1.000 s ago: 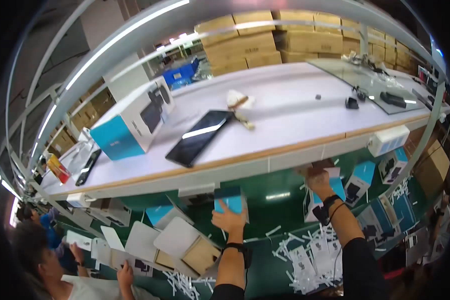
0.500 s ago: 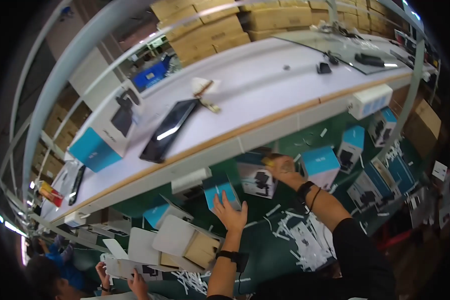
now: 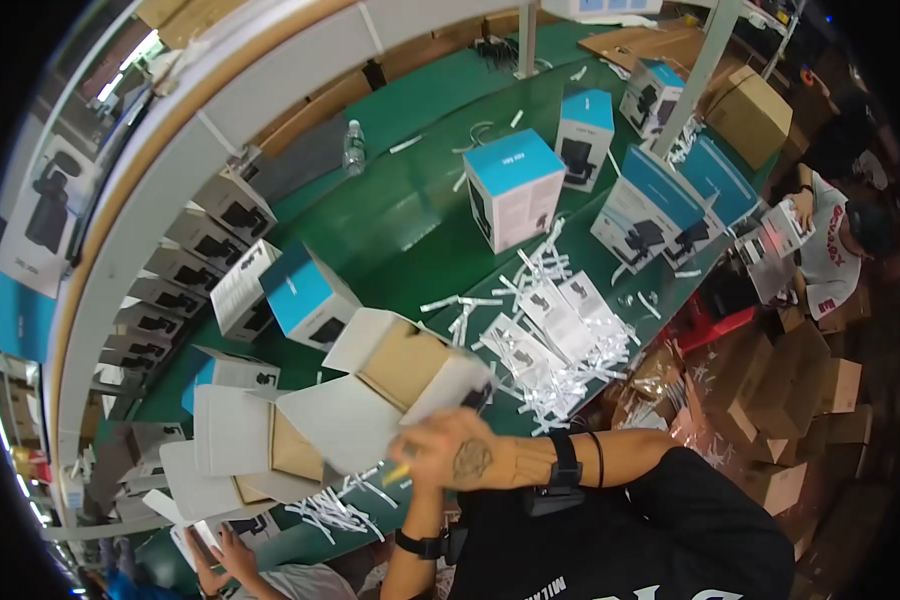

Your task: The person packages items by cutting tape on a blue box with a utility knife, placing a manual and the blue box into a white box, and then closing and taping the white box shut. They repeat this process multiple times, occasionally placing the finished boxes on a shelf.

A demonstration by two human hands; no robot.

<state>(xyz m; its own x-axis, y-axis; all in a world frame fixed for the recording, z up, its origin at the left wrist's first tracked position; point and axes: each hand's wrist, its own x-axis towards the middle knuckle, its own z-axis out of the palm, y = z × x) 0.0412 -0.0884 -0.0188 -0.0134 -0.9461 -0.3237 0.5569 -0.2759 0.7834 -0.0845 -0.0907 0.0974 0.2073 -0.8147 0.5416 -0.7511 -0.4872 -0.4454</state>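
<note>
My right hand [image 3: 460, 452] is closed, with the slim end of a small yellow tool [image 3: 398, 473] sticking out below its fingers; the tool's kind does not show. My left hand [image 3: 418, 462] is close against the right one and mostly covered by it, its fingers blurred. Both hands are at the near edge of an open white carton [image 3: 350, 425] with a brown cardboard insert [image 3: 406, 366]. Whether they touch the carton cannot be made out. Left of it stands another open white carton [image 3: 232, 430], also with a brown insert.
Closed blue-topped boxes [image 3: 515, 195] stand on the green bench [image 3: 400, 240]. White paper strips and flat white packets [image 3: 555, 330] lie to the right. A bottle [image 3: 354, 148] is farther back. Co-workers' hands [image 3: 228, 560] hold a white box lower left; another person [image 3: 832, 235] is at right.
My view has swung to the right and down the bench. My hands, apart before with the left spread on a blue-topped box, are now together beside the open carton. The yellow tool stays in my right hand.
</note>
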